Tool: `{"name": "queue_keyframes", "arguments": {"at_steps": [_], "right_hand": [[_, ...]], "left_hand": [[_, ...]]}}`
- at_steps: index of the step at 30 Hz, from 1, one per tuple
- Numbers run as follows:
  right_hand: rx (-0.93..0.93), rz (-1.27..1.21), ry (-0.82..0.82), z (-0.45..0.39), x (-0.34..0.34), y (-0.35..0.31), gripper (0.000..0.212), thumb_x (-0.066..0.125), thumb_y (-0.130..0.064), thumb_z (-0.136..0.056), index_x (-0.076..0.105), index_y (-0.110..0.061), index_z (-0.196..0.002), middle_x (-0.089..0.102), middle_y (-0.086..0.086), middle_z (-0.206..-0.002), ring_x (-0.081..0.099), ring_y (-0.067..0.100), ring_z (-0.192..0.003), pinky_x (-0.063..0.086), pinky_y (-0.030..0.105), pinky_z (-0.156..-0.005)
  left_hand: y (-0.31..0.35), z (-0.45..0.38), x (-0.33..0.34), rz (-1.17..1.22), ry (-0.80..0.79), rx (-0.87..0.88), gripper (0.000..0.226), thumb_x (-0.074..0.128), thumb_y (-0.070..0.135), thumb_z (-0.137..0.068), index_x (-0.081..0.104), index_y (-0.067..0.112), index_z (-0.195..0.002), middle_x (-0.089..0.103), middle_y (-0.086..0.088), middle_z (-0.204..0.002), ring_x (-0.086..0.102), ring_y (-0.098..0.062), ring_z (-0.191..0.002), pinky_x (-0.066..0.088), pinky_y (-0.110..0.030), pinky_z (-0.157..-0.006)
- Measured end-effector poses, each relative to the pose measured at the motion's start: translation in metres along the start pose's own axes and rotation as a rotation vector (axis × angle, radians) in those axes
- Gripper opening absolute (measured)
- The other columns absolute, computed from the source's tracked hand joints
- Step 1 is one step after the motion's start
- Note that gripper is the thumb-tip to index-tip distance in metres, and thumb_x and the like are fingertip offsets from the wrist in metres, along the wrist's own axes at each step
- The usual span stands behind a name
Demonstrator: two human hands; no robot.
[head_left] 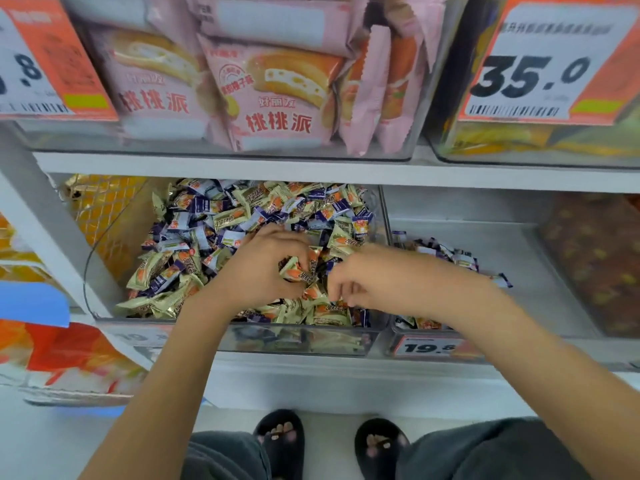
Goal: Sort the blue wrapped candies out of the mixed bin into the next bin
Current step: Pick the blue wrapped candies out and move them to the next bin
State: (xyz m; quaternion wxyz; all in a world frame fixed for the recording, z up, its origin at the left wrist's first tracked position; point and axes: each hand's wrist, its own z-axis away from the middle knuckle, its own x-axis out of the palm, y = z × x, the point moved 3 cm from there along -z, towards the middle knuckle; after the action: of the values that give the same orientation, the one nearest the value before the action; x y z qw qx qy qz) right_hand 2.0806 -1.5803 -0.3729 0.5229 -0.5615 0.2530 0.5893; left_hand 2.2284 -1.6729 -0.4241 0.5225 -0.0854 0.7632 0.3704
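Mixed bin (104,265): clear rigid plastic with a rounded left wall, standing on a white shelf (242,166). It holds a loose heap of small pillow-shaped candies in crinkled glossy foil, cream-gold wrappers (162,303) mixed with blue wrapped candies (204,204). Their long axes lie in every direction; no common heading.

Left hand (268,263): inside the mixed bin near its front, fingers curled round a bunch of cream-and-orange wrappers (298,270).

Right hand (360,278): at the mixed bin's right front corner, fingers curled down into the heap; whether it holds a candy cannot be told.

Next bin (519,251): clear plastic, just right of the mixed bin, with a small pile of blue wrapped candies (457,256) along its left side.

Above: pink matte snack packs (277,95) in a clear bin.
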Motion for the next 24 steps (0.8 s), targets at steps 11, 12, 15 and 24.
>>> {"name": "queue_keyframes", "arguments": {"at_steps": [11, 12, 15, 24], "right_hand": [[0.106, 0.541, -0.71, -0.033, 0.019, -0.005, 0.047, 0.057, -0.017, -0.091, 0.043, -0.024, -0.136, 0.047, 0.002, -0.133, 0.041, 0.016, -0.091, 0.037, 0.027, -0.063], [0.114, 0.563, -0.718, -0.032, 0.023, -0.005, 0.046, 0.055, -0.017, -0.092, 0.043, -0.022, -0.136, 0.048, 0.003, -0.131, 0.042, 0.018, -0.091, 0.036, 0.027, -0.056], [0.11, 0.633, -0.73, -0.034, 0.03, -0.009, 0.044, 0.052, -0.018, -0.095, 0.042, -0.017, -0.137, 0.048, 0.006, -0.131, 0.047, 0.022, -0.099, 0.033, 0.024, -0.05], [0.067, 0.661, -0.745, -0.031, 0.015, -0.019, 0.039, 0.055, -0.026, -0.093, 0.05, -0.022, -0.132, 0.053, -0.001, -0.125, 0.047, 0.018, -0.097, 0.038, 0.026, -0.073]], "left_hand": [[0.006, 0.01, 0.0, -0.022, -0.006, -0.094, 0.028, 0.079, 0.023, -0.065, 0.064, 0.028, -0.088, 0.048, 0.002, -0.109, 0.032, -0.01, -0.12, 0.014, -0.028, -0.084], [0.006, 0.011, 0.0, -0.02, -0.003, -0.096, 0.028, 0.079, 0.024, -0.065, 0.064, 0.028, -0.088, 0.048, 0.002, -0.109, 0.033, -0.01, -0.119, 0.012, -0.027, -0.083], [0.008, 0.012, 0.0, -0.018, 0.006, -0.102, 0.027, 0.079, 0.024, -0.066, 0.063, 0.029, -0.088, 0.047, 0.002, -0.111, 0.033, -0.01, -0.119, 0.009, -0.024, -0.079], [0.013, 0.013, -0.003, -0.053, -0.002, -0.113, 0.028, 0.078, 0.024, -0.067, 0.064, 0.026, -0.091, 0.05, -0.001, -0.11, 0.033, -0.013, -0.119, 0.014, -0.03, -0.084]]}}
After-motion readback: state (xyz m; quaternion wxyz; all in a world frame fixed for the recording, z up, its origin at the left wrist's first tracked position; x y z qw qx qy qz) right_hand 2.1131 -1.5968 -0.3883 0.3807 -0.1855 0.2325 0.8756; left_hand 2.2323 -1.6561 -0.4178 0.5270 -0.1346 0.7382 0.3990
